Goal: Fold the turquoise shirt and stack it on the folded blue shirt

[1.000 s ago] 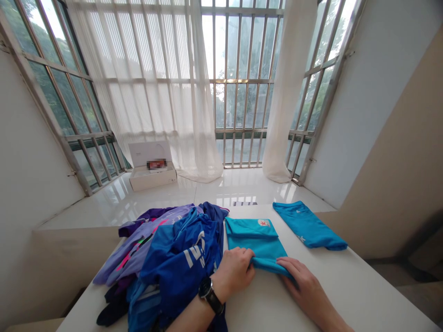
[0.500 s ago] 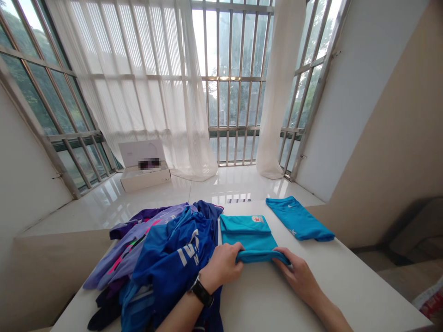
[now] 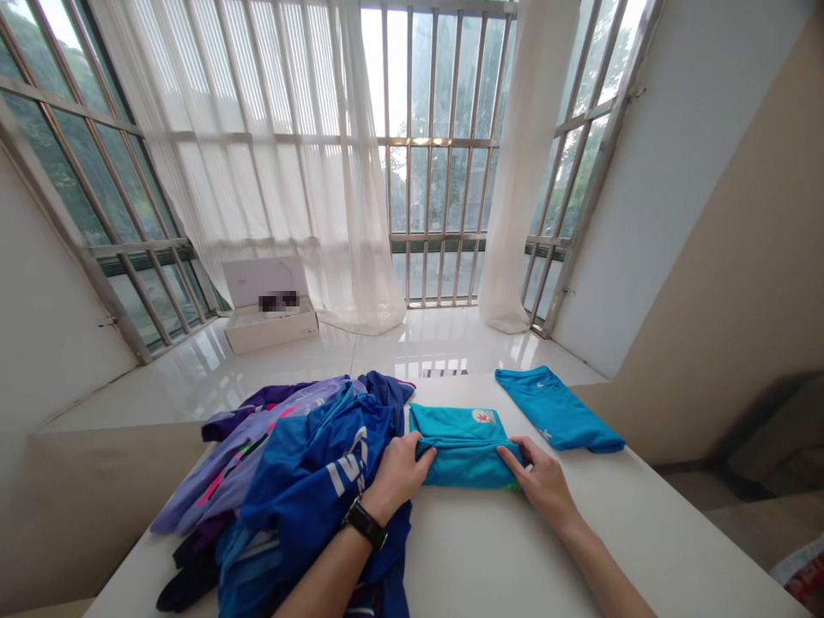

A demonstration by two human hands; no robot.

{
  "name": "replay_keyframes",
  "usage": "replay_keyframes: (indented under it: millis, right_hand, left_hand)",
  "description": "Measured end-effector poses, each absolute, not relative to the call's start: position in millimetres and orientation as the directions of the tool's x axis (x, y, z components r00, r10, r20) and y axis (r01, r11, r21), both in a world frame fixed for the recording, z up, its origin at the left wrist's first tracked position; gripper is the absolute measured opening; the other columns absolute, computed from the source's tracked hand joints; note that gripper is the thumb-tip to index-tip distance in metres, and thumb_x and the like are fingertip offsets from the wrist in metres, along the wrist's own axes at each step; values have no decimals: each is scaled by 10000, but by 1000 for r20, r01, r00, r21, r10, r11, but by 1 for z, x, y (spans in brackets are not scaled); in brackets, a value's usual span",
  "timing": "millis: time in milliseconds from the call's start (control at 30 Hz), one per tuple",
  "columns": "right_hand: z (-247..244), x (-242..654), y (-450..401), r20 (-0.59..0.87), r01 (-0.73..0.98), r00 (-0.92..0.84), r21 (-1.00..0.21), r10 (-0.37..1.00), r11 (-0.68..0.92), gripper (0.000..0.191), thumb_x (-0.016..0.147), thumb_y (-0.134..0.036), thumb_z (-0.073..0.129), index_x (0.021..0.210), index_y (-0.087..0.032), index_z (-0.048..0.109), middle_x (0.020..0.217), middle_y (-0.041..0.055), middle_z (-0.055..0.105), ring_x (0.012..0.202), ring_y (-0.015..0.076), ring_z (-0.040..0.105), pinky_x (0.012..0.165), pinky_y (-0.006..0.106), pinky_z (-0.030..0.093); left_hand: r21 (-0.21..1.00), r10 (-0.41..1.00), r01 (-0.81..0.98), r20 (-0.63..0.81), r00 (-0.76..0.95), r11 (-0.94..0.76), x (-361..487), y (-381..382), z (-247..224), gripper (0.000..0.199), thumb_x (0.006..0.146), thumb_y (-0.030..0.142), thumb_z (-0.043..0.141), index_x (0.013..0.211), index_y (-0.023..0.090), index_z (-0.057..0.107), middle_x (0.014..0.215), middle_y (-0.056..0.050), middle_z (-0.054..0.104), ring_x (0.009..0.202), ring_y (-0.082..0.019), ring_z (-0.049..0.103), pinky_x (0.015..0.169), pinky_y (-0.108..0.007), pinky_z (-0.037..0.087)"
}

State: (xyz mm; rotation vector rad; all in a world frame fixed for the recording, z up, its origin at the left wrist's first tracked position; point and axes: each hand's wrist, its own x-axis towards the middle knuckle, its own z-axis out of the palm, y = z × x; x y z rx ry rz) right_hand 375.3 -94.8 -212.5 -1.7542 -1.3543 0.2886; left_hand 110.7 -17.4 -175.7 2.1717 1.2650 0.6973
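- The turquoise garment [image 3: 464, 448] is lying near the far edge of the white table [image 3: 489, 558].
- Its near folded band [image 3: 468, 469] is running crosswise, long axis roughly parallel to that edge.
- The left hand [image 3: 399, 476] is pinching the band's left end, the right hand [image 3: 544, 482] its right end; both are touching it, neither being nearer.

turquoise garment [image 3: 467, 465]: smooth, matt cloth on my feed. royal-blue garment [image 3: 302, 468]: cloth, slight sheen. curtain [image 3: 276, 189]: thin, sheer cloth. window bars [image 3: 438, 142]: metal, which i see shining. sill [image 3: 379, 350]: smooth, glossy. box [image 3: 276, 333]: matt, cardboard-looking. tabletop [image 3: 482, 554]: smooth, low sheen.
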Motion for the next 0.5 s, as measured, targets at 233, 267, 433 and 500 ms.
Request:
replay_keyframes:
  millis: [233, 267, 433, 500]
  right_hand:
    - [-211, 375, -96, 251, 685, 357, -725, 900, -70, 507, 852, -679, 473, 846, -216, 680, 629, 6, 626, 605, 187, 573, 583, 286, 430]
    - [-211, 376, -96, 251, 689, 352, -721, 902, -69, 499, 849, -673, 482, 822, -217, 683, 626, 6, 623, 606, 186, 569, 584, 284, 424]
    - [-211, 379, -97, 251, 709, 353, -700, 901, -83, 496, 822, -668, 513, 750, -215, 703, 591, 7, 587, 588, 183, 540, 573, 288, 389]
    - [-211, 379, -97, 245, 713, 372, -693, 895, -107, 495, 811, -668, 515, 775, -217, 716, 560, -2, 550, 570, 185, 530, 563, 292, 378]
  left_hand:
    - [708, 879, 598, 68, 472, -376, 108, -9, -179, 351, 903, 398, 483, 620, 191, 486, 590, 19, 501, 606, -151, 516, 551, -265, 291]
    - [735, 861, 573, 28, 508, -362, 107, -7, -179, 363, 897, 411, 476, 608, 191, 478, 573, 28, 473, 588, -144, 494, 535, -262, 281]
    - [722, 854, 579, 31, 520, -379, 106, -8, -179, 309, 836, 387, 531, 604, 182, 511, 582, 26, 479, 603, -144, 483, 537, -254, 290]
    - [710, 864, 579, 83, 496, -401, 106, -10, -181, 226, 816, 351, 562, 672, 176, 573, 638, 12, 543, 638, -150, 515, 565, -249, 319]
